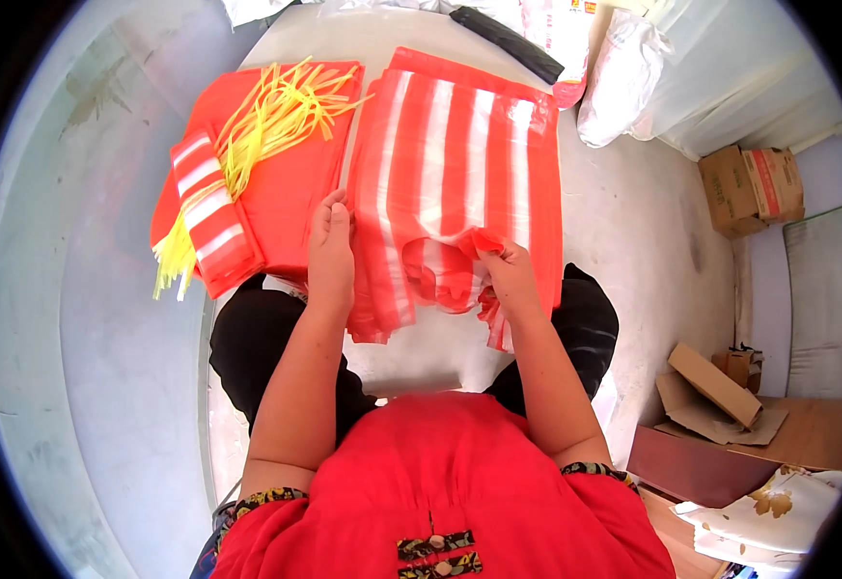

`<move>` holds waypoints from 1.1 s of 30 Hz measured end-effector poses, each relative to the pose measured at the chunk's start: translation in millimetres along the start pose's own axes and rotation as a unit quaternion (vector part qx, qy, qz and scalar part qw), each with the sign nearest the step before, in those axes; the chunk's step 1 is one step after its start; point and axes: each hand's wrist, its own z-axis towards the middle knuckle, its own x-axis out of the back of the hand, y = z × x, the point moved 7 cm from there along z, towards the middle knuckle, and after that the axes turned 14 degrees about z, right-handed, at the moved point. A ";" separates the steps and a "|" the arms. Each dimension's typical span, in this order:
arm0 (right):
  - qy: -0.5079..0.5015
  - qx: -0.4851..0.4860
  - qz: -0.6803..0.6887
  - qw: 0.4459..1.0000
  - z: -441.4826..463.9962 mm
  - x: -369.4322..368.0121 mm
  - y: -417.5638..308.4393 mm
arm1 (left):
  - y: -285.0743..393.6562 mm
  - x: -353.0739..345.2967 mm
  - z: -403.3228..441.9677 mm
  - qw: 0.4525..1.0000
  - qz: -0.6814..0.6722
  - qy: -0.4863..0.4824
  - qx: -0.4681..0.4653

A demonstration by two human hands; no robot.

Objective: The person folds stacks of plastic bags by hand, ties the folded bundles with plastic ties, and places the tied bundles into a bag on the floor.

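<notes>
Red-and-white striped plastic bags [450, 154] lie in a flat stack on the table in front of me. My right hand [508, 270] pinches the near edge of the top bag, which is bunched and lifted there. At the stack's left edge, my left hand [331, 241] is upright on its side, its fingers bent together near the plastic; whether it grips any is unclear. Left of it lies a pile of plain red bags [295, 193]. On that pile are a folded striped bundle [213, 212] and a bunch of yellow strips [257, 125].
A black roll [508, 45] lies at the table's far edge, beside white packages [623, 77]. Cardboard boxes [751, 191] stand on the floor at the right. An opened carton [715, 396] rests on a brown cabinet [816, 429] at the lower right.
</notes>
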 end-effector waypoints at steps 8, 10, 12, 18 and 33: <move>0.010 -0.002 0.009 1.000 4.6 4.6 6.8 | -11.2 3.6 -2.5 0.997 0.053 -0.033 0.040; 0.006 0.005 0.009 1.000 5.6 4.8 9.8 | -7.1 4.0 -6.5 0.997 0.054 -0.047 0.027; -0.015 0.005 -0.034 0.999 4.0 0.8 10.3 | -1.6 5.1 -15.2 0.990 0.108 -0.077 0.051; -0.096 0.150 -0.069 0.982 -14.0 -12.0 2.5 | -13.4 20.9 -24.7 0.970 0.188 -0.139 0.065; -0.228 0.607 -0.414 0.639 -108.8 -139.7 10.0 | -3.4 28.6 -43.6 0.958 0.170 -0.203 0.114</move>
